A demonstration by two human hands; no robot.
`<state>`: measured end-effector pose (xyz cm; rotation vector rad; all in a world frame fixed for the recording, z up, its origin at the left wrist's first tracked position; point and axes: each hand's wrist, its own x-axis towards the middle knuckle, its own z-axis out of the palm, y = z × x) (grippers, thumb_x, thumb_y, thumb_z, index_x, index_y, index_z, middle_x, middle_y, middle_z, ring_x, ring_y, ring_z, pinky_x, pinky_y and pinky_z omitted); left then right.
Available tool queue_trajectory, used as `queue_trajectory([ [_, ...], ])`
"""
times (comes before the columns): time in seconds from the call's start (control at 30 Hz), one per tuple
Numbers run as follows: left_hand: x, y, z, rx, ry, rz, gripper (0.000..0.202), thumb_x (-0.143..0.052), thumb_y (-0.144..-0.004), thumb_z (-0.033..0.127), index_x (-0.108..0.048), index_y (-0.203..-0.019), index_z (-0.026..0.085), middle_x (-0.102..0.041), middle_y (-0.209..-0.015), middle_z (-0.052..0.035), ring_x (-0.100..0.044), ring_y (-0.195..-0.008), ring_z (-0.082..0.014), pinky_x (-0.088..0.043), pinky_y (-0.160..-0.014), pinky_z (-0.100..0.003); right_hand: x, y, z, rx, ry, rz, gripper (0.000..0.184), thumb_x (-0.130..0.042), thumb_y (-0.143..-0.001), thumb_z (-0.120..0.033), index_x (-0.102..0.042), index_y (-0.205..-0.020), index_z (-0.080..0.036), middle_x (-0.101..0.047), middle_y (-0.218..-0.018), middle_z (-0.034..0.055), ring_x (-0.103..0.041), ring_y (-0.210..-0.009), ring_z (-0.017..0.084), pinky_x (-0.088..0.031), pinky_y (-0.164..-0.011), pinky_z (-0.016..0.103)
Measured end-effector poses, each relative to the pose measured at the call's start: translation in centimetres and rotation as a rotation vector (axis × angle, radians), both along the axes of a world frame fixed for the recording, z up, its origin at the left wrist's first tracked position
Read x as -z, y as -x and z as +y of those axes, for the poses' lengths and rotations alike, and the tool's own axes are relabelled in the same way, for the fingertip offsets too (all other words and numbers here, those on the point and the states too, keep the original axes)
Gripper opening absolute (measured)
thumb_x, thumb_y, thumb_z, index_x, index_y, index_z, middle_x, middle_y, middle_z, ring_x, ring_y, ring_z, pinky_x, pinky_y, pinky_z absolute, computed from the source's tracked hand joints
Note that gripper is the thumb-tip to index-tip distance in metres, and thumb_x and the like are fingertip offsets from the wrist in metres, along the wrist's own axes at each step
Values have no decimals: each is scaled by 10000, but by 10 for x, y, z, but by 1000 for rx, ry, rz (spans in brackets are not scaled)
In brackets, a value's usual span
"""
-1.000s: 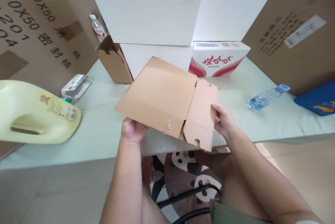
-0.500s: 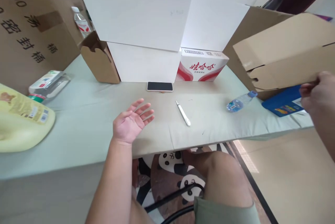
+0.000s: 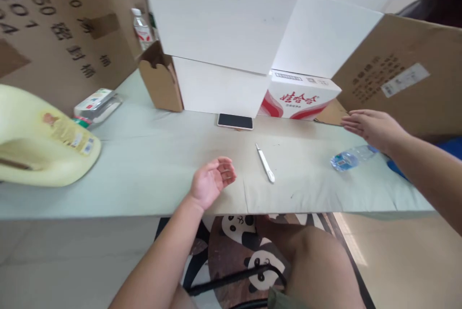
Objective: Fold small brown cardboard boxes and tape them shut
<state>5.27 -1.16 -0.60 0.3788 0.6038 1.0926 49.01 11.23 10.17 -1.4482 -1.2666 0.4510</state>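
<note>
My left hand point(image 3: 211, 181) hovers over the front of the cloth-covered table point(image 3: 144, 164), palm up with loosely bent fingers and nothing in it. To its right lies a white-handled scalpel point(image 3: 265, 163), its narrow tip pointing away from me. My right hand point(image 3: 371, 127) is stretched out on the right with straight fingers, and no object shows in it. Its fingertips are near a piece of brown cardboard point(image 3: 330, 112) beside the white and red carton point(image 3: 299, 101). Below this hand a clear plastic bottle point(image 3: 352, 157) lies on its side, its cap end close to my wrist.
A phone point(image 3: 235, 121) lies before the white panels point(image 3: 220, 87). On the left stand a small open cardboard box point(image 3: 162, 85), a plastic package point(image 3: 97, 106) and a large yellow jug point(image 3: 54, 140). Large cardboard walls point(image 3: 407, 73) flank the table. A blue box point(image 3: 397, 168) sits partly behind my right arm.
My right hand has left the folded cardboard box it held and moved inward; that box no longer shows where it was. My left hand's fingers have curled more. The view has shifted left.
</note>
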Motion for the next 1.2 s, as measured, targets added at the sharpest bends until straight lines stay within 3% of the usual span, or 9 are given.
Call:
queue_trajectory([
  [0.2,20,-22,-40,45,47,199,142,-633,-660,286,-651,-665,145,-555,-593,-18,-496,-564,-114,-368,-605,-256,25,171,9,-437,412,-249,204,-737,-784,-296,-718,-971,-218,-770,-929,72,-724,-803,198,-608,-781,381],
  [0.33,20,-23,-35,102,52,161,197,-633,-610,339,-633,-675,154,-547,-612,-9,-485,-565,-115,-342,-612,-266,29,309,25,-677,296,-615,265,-638,-832,-242,-680,-1091,-206,-757,-930,57,-701,-861,210,-567,-883,422],
  [0.43,19,-21,-25,49,87,98,233,-602,-569,364,-615,-672,156,-527,-611,-3,-475,-546,-110,-319,-597,-264,26,395,48,-787,122,-718,310,-583,-833,-179,-670,-1130,-181,-702,-1185,112,-698,-961,223,-539,-969,436],
  [0.6,7,-7,-26,-18,34,-24,258,-584,-576,381,-616,-692,154,-533,-634,-23,-485,-561,-124,-325,-604,-280,18,485,105,-713,-70,-742,303,-608,-806,-137,-672,-1102,-135,-405,-1530,137,-621,-1217,259,-447,-1117,438],
  [0.73,-2,14,-29,-67,-49,-39,221,-578,-606,359,-613,-689,158,-536,-635,-39,-484,-580,-137,-340,-616,-295,13,514,137,-670,7,-834,385,-349,-914,-197,-681,-939,-4,-460,-1359,111,-492,-1372,324,-312,-1152,438],
  [0.87,-3,34,-17,-241,-60,16,195,-564,-619,364,-593,-673,179,-507,-606,-26,-463,-581,-143,-344,-608,-303,12,519,129,-669,-17,-861,115,-614,-786,-117,-694,-864,-145,-627,-1156,99,-613,-1189,306,-443,-1112,493],
  [1.03,-6,78,1,-891,-103,505,159,-561,-756,298,-506,-631,218,-447,-612,6,-423,-633,-149,-359,-658,-294,14,487,57,-734,-178,-843,136,-543,-817,-132,-669,-793,-175,-671,-1000,86,-646,-957,247,-511,-917,409],
  [1.13,-10,105,2,-1273,-80,666,162,-525,-834,258,-485,-681,226,-454,-689,8,-446,-710,-156,-389,-741,-283,12,436,-2,-746,-278,-835,221,-530,-867,-246,-583,-657,-201,-672,-867,76,-627,-795,207,-498,-738,356],
  [1.2,-13,114,-1,-1365,-95,699,82,-524,-861,253,-533,-782,232,-531,-815,-3,-517,-861,-167,-405,-868,-284,12,389,-41,-714,-357,-807,312,-520,-887,-295,-520,-585,-218,-680,-840,78,-627,-748,199,-478,-666,351],
])
